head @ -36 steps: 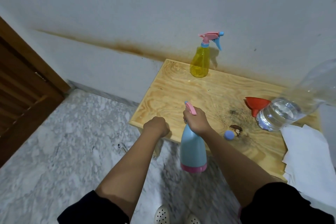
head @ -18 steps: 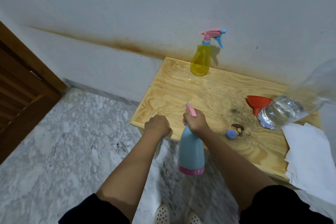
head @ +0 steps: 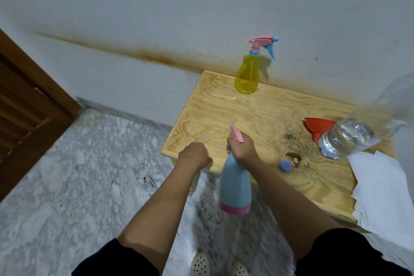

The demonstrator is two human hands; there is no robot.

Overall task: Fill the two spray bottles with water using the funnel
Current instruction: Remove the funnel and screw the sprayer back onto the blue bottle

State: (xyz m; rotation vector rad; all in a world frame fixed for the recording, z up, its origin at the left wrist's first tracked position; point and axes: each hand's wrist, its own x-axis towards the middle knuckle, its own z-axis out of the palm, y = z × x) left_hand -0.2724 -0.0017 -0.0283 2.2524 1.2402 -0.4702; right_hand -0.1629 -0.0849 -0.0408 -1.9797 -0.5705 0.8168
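Observation:
My right hand (head: 243, 147) grips the pink spray head of a light blue spray bottle (head: 234, 188), which hangs in the air in front of the table's near edge. Beside it my left hand (head: 194, 154) is curled into a fist at the table's front left corner and holds nothing that I can see. A yellow spray bottle (head: 247, 75) with a pink and blue head stands upright at the back of the wooden table (head: 224, 107), by the wall. A red funnel (head: 318, 129) lies on the table at the right, touching a large clear water bottle (head: 349, 136).
A small blue cap (head: 285, 165) lies on the table near a dark knot in the wood. White paper sheets (head: 380, 188) cover the table's right end. A marble floor (head: 78, 175) lies to the left, with a wooden door (head: 22, 107) at the far left.
The view has shifted slightly. The blue bottle stays in my right hand and has barely moved; my left fist remains at the table's corner.

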